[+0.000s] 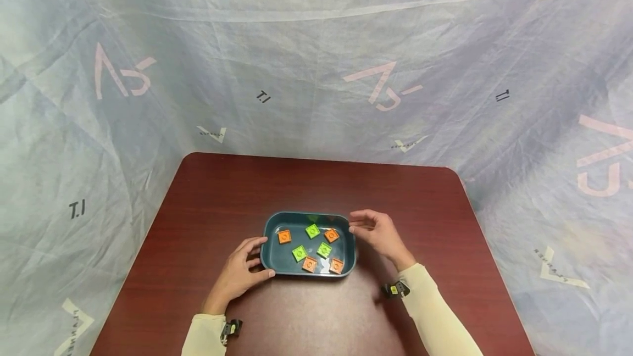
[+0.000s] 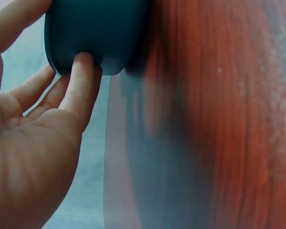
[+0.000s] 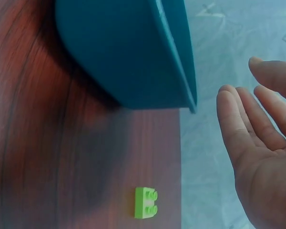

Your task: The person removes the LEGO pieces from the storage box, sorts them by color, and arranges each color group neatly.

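A dark teal tray (image 1: 307,274) with rounded corners is on the table and holds several small square toy bricks, such as an orange brick (image 1: 284,237) and a green brick (image 1: 299,253). My left hand (image 1: 238,273) grips the tray's left end, thumb at the front corner and fingers along the side. In the left wrist view, fingertips touch the tray's outer wall (image 2: 97,28). My right hand (image 1: 379,235) is beside the right end with fingers extended and holds nothing. The right wrist view shows a gap between that hand and the tray (image 3: 119,52).
A loose green brick (image 3: 145,202) lies on the table in the right wrist view, outside the tray. The reddish-brown wooden table (image 1: 198,213) has rounded back corners. Pale printed fabric (image 1: 306,59) hangs behind it and along both sides.
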The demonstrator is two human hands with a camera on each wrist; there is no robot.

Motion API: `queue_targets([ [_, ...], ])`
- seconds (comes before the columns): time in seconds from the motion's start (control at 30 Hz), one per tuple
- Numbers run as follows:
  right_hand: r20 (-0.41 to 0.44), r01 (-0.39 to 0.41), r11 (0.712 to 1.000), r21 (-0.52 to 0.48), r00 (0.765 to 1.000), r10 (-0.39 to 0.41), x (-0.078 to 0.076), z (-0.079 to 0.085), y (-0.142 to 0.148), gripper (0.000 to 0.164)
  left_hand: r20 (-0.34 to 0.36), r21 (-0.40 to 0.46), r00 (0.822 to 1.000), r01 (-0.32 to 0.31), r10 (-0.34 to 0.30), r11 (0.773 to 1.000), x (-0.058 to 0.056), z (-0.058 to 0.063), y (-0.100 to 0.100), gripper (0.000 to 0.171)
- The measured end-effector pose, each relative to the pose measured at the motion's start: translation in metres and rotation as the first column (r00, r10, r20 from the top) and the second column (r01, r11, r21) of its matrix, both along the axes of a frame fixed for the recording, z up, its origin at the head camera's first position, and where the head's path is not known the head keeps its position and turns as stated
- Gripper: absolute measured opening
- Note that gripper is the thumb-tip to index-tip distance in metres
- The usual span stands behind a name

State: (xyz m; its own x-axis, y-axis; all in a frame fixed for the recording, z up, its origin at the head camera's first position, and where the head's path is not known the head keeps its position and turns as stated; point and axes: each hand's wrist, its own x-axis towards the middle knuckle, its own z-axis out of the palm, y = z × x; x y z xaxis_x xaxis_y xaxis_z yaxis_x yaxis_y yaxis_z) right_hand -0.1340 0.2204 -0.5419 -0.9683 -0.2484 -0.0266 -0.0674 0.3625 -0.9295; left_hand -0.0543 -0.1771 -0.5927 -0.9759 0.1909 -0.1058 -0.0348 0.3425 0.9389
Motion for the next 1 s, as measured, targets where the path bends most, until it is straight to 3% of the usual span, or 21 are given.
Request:
queue_targets([
  [0.47, -0.006, -0.109, 0.994, 0.003, 0.994, 0.109, 0.003, 0.001, -0.021, 0.032, 0.031, 0.031, 0.999, -0.009, 0.008, 0.999, 0.001, 0.003, 0.002, 0.087],
  [1.0, -0.004, -0.268, 0.961, 0.068, 0.963, 0.269, 0.012, -0.010, -0.039, 0.033, 0.011, 0.026, 1.000, -0.005, 0.005, 1.000, 0.002, 0.000, 0.001, 0.087],
])
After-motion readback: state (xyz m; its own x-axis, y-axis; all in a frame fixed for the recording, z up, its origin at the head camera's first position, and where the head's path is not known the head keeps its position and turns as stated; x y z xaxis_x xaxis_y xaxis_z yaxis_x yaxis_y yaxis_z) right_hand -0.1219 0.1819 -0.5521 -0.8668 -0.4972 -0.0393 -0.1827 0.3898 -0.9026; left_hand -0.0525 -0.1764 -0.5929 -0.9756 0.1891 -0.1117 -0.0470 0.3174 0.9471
